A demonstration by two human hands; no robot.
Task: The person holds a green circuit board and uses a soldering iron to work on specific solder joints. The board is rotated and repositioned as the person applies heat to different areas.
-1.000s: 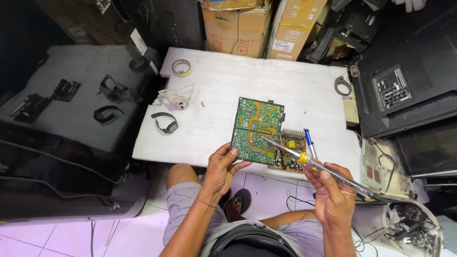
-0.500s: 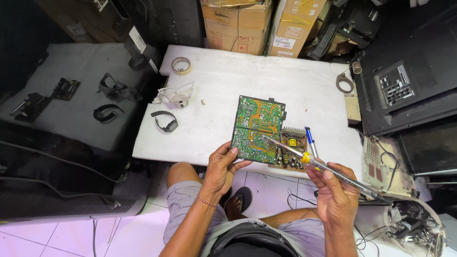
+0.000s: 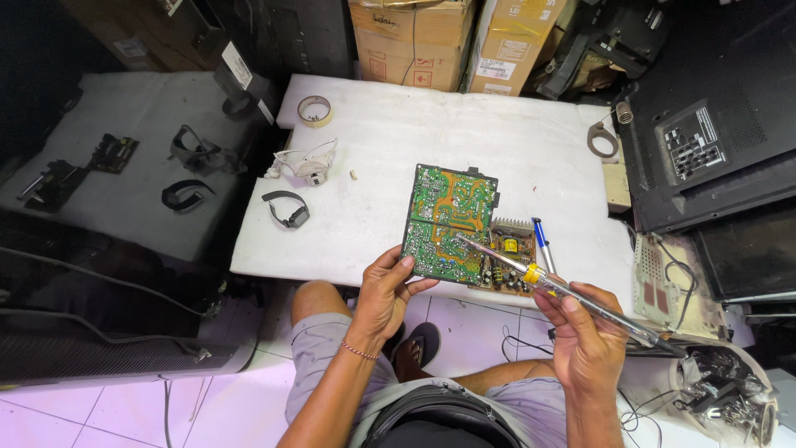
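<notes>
Two hands busy: left hand [image 3: 383, 292] gripping green circuit board [image 3: 446, 222], right hand [image 3: 585, 336] clasping soldering iron [image 3: 554, 288] across it.

**Both hands raised, fingers closed**

The left hand [image 3: 384, 292] is held up at the near centre, fingers curled, thumb pressed forward. The right hand [image 3: 584, 336] is held nearer and further right, its grip closed, wrist bent upward.

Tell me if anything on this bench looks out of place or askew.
The green circuit board hangs over the white table's near edge, tilted, held at its corner by the left hand. A second board lies half under it. Nothing looks spilled.
</notes>
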